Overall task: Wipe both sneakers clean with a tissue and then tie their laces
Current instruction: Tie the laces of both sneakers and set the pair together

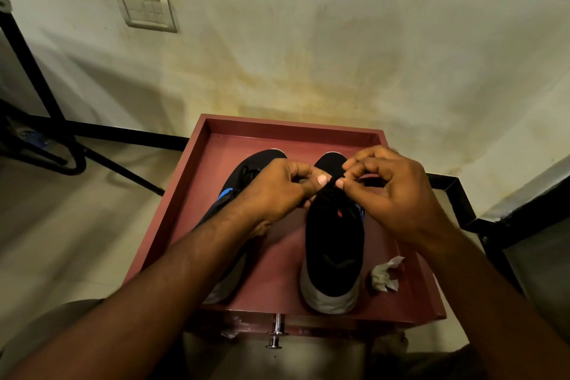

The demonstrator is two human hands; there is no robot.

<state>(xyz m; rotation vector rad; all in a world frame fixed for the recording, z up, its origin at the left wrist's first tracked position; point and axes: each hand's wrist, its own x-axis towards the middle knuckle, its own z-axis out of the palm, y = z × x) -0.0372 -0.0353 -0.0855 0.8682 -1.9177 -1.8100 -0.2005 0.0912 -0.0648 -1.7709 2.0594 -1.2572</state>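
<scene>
Two black sneakers with pale soles stand side by side in a reddish-brown tray (pixel 410 302), toes toward me. My left forearm covers much of the left sneaker (pixel 246 170); its black lace shows near the tongue. Above the right sneaker (pixel 334 253), my left hand (pixel 277 191) and my right hand (pixel 398 191) meet, each pinching the black lace (pixel 331 183) between thumb and fingers. A crumpled white tissue (pixel 385 274) lies in the tray just right of the right sneaker's toe.
The tray sits on a small cabinet with a metal knob (pixel 276 336) at its front. A stained wall with a switch plate (pixel 149 11) rises behind. A black metal table frame (pixel 34 71) stands at left, a dark ledge (pixel 493 219) at right.
</scene>
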